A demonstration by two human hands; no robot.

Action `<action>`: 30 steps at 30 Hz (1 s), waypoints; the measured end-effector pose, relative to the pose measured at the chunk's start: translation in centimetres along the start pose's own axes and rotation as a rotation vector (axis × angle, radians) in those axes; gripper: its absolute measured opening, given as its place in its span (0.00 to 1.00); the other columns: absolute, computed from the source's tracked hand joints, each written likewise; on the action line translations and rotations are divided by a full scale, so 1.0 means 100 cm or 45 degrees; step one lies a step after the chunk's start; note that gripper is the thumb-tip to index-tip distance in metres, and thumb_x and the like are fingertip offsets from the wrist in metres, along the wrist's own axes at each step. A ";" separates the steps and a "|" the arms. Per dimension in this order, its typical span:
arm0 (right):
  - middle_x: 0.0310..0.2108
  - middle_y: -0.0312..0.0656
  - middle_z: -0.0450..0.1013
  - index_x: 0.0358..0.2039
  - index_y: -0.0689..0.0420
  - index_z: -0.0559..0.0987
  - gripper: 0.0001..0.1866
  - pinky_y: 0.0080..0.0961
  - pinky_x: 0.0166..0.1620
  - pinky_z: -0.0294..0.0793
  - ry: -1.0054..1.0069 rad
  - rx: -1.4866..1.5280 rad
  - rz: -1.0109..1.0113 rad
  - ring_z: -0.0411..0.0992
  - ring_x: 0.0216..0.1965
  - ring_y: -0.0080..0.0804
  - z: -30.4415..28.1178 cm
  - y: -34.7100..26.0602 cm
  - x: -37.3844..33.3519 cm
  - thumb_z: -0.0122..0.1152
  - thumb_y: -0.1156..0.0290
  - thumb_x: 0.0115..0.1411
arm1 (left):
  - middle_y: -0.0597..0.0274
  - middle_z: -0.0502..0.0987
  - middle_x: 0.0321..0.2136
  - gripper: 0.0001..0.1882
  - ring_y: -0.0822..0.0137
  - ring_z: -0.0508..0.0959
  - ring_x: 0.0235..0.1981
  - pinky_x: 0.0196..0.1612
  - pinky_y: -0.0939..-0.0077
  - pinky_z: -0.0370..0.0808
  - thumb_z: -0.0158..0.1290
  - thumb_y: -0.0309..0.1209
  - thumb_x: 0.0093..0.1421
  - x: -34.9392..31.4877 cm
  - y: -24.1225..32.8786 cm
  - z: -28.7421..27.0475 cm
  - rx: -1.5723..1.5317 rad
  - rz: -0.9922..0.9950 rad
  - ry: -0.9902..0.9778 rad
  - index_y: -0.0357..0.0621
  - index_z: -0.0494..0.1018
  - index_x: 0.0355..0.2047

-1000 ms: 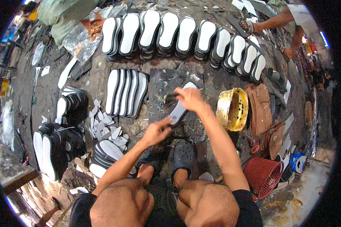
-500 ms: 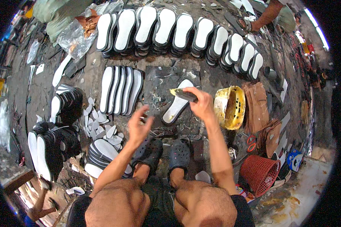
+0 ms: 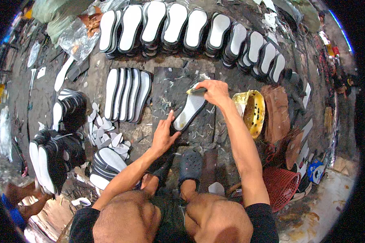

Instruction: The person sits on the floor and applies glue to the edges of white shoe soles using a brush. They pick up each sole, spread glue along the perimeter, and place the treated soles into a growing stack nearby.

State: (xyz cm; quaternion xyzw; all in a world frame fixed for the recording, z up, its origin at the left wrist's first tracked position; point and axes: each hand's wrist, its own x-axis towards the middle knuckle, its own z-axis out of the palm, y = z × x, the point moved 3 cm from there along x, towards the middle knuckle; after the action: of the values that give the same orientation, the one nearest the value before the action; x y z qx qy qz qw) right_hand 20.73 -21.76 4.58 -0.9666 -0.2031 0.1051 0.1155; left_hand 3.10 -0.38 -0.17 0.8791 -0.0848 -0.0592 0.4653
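Observation:
A white-topped shoe sole (image 3: 189,111) with a dark edge lies slanted on a dark, scrap-strewn board (image 3: 165,81). My right hand (image 3: 215,92) is closed round a dark glue brush (image 3: 196,91), its yellow-coated tip on the sole's upper part. At the sole's lower end my left hand (image 3: 163,133) rests with fingers stretched and thumb apart, against its left edge. A yellowish wet patch shows near that lower end. To the right stands a yellow tub (image 3: 257,115), its inside smeared with glue.
Stacked white-topped soles (image 3: 175,24) arc across the far side; an overlapping row of soles (image 3: 125,95) lies left of the board. Pale cut pieces (image 3: 109,131), brown sheets (image 3: 275,111) and a red basket (image 3: 282,188) surround me. Another person's hands (image 3: 30,198) touch soles at lower left.
My right hand has brought the brush down onto the sole's upper part. My left hand has moved right to the sole's lower edge. Another person's hands have reached the soles at lower left.

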 end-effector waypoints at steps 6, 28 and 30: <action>0.37 0.42 0.81 0.42 0.37 0.84 0.19 0.44 0.40 0.78 -0.012 0.021 0.318 0.80 0.38 0.45 0.016 -0.004 -0.058 0.60 0.71 0.49 | 0.49 0.75 0.52 0.56 0.48 0.72 0.50 0.56 0.58 0.71 0.68 0.26 0.49 0.002 -0.003 0.006 -0.008 -0.042 0.025 0.44 0.44 0.72; 0.36 0.47 0.81 0.48 0.44 0.82 0.20 0.49 0.41 0.78 -0.186 -0.165 0.011 0.80 0.39 0.49 0.010 -0.056 0.015 0.60 0.68 0.52 | 0.51 0.76 0.53 0.58 0.47 0.72 0.49 0.57 0.57 0.70 0.67 0.27 0.50 -0.002 -0.009 0.003 -0.100 -0.048 0.076 0.43 0.41 0.72; 0.36 0.47 0.81 0.48 0.44 0.82 0.21 0.49 0.41 0.78 -0.240 -0.184 -0.011 0.80 0.40 0.50 0.009 -0.058 0.021 0.62 0.68 0.51 | 0.51 0.76 0.53 0.57 0.47 0.72 0.49 0.57 0.57 0.70 0.67 0.27 0.50 -0.002 -0.010 0.004 -0.103 -0.050 0.079 0.43 0.41 0.72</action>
State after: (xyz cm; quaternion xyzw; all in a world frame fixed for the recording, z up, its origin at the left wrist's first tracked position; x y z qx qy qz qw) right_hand 20.21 -15.55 4.90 -0.9574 -0.2243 0.1802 0.0262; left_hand 2.95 -0.12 -1.26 0.8624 -0.0505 -0.0443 0.5017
